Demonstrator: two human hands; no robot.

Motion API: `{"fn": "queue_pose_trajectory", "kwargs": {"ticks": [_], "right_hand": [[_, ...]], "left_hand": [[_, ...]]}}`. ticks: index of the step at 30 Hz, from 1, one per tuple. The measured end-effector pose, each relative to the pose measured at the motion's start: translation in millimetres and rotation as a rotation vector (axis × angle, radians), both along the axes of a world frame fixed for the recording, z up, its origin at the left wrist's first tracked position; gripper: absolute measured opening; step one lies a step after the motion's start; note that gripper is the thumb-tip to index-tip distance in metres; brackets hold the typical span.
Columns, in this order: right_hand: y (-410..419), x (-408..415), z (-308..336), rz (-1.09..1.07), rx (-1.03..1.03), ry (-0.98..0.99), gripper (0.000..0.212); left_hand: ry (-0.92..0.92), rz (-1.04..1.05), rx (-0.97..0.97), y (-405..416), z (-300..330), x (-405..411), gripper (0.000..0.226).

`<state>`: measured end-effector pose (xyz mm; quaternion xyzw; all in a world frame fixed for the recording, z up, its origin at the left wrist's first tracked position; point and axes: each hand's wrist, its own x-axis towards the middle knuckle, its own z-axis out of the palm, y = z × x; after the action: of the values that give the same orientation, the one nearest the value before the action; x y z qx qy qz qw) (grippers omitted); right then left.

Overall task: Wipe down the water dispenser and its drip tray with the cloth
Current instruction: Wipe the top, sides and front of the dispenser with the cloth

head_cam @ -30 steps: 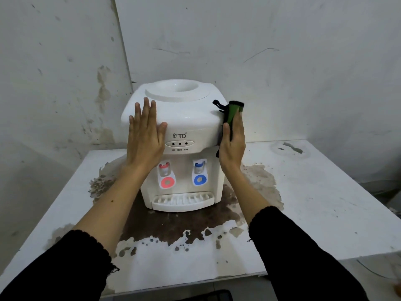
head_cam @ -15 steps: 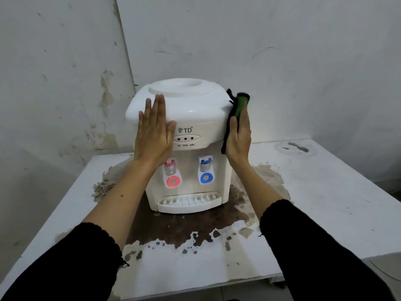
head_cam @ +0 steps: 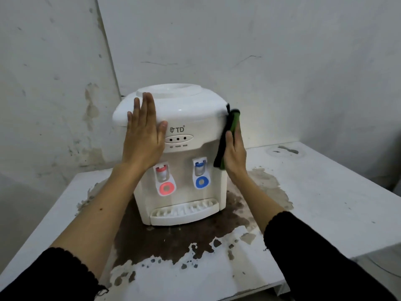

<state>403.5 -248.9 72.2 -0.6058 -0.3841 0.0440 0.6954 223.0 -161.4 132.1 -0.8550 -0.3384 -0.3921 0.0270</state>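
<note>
Pressing flat against the upper left front of the water dispenser (head_cam: pixel 184 153), the left hand (head_cam: pixel 143 137) lies with its fingers straight and together, fingertips reaching up onto the rounded top cover and thumb spread toward the "TD" logo — it grasps nothing. The dispenser itself stands upright on a white table (head_cam: pixel 325 192), near the corner where two scuffed grey walls meet. Below the left wrist sits the red tap (head_cam: pixel 163 181), and to its right the blue tap (head_cam: pixel 201 175), both on the front panel under a small oval panel with three dark dots. At the foot of the unit the drip tray (head_cam: pixel 184 211) juts forward, its slotted grille facing up, nothing on it. A large dark brown stain (head_cam: pixel 173 240) spreads over the table surface around and in front of the base. Further right, the cloth (head_cam: pixel 227 135) — green with a black edge — hangs against the dispenser's right side wall, its top just under the rim of the cover. The right hand (head_cam: pixel 235 151) holds it there with straight fingers laid along the cloth and the thumb on its front edge. Both forearms are bare below black sleeves.
</note>
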Motion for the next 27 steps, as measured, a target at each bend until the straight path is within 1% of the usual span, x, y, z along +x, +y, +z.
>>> {"fn": "queue_pose_trajectory", "kwargs": {"ticks": [1, 3, 6, 8, 12, 14, 17, 19, 21, 24, 25, 27], "right_hand": [[1.9, -1.9, 13.3, 0.011, 0.038, -0.061, 0.047], [5.6, -2.3, 17.6, 0.005, 0.033, -0.162, 0.051], [6.8, -1.8, -17.3, -0.057, -0.017, -0.211, 0.053], [5.9, -4.6, -52.0, -0.062, -0.028, -0.196, 0.053], [1.0, -9.4, -96.2, -0.051, -0.163, -0.039, 0.054], [-2.1, -9.1, -88.2, -0.062, -0.169, -0.054, 0.053], [1.0, -9.2, -42.2, -0.079, -0.051, -0.153, 0.052], [7.7, -8.4, -17.5, -0.091, -0.002, -0.167, 0.052], [11.4, -9.1, -17.7, -0.111, 0.01, -0.213, 0.053], [8.2, -10.7, -61.1, -0.144, -0.035, -0.326, 0.057], [4.7, -11.7, -79.3, -0.136, -0.059, -0.315, 0.056], [-3.8, -13.4, -108.6, -0.102, -0.118, -0.232, 0.054]], "left_hand": [[-0.004, 0.015, 0.001, -0.2, 1.0, -2.3, 0.065], [-0.014, 0.027, 0.002, -1.0, 2.1, -3.9, 0.064], [0.019, 0.005, -0.001, -0.4, 2.8, -4.0, 0.063], [0.034, -0.002, -0.004, 1.0, 3.7, -5.0, 0.063], [0.06, -0.007, -0.026, 1.5, 6.5, -7.1, 0.064], [0.063, -0.009, -0.027, 0.5, 7.3, -7.4, 0.064], [0.046, -0.008, -0.019, -0.7, 6.8, -5.7, 0.064], [0.027, 0.008, -0.012, -2.0, 5.7, -3.5, 0.062], [-0.022, 0.052, 0.057, -4.6, 0.9, -2.4, 0.058], [-0.066, 0.093, 0.194, -12.9, -14.4, -0.1, 0.053], [-0.056, 0.089, 0.194, -15.1, -20.1, 1.7, 0.055], [-0.045, 0.061, 0.156, -17.2, -29.5, 5.4, 0.06]]}}
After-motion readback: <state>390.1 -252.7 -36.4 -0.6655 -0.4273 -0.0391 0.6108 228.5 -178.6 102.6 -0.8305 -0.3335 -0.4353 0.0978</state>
